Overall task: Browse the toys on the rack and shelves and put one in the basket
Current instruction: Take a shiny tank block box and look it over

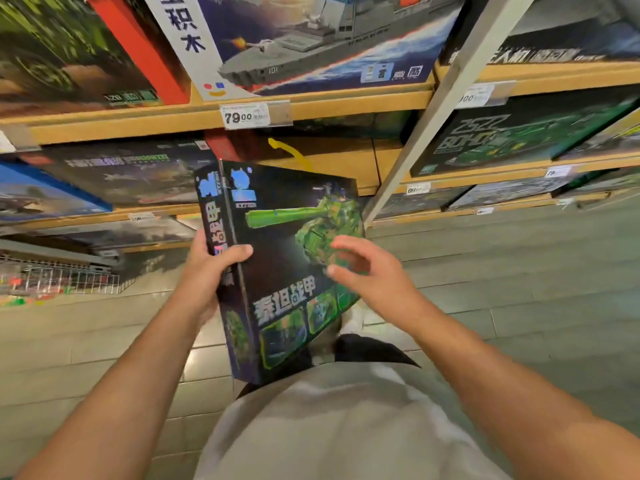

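**A:** What could go wrong here, reading from the left?

**B:** At far left, low down, a wire basket (69, 280) sits on the tiled floor (519, 289), well apart from the person. The left hand (207, 268) is the only hand holding the toy box (280, 268). It grips the box's left spine, thumb curled over onto the front face and fingers behind. The box is tall and stands upright, so I judge it could tip or slide out of that one-sided hold, especially on the way across to the basket.

**A:** And the other hand?

**B:** The right hand (367, 268) hovers in front of the box's right half, fingers loosely spread and gripping nothing. It is blurred, so I cannot tell whether it touches the cardboard.

**A:** Where is the box, and how does it look?

**B:** It is held in mid-air between the person's chest and the wooden shelves (346, 102), clear of them. It is a flat dark box printed with a bright green tank, pale Chinese lettering and small green picture panels along the bottom. Behind it the shelves carry more boxed kits, including a grey warship box (311, 43) above a price tag (246, 116) reading 79.00.
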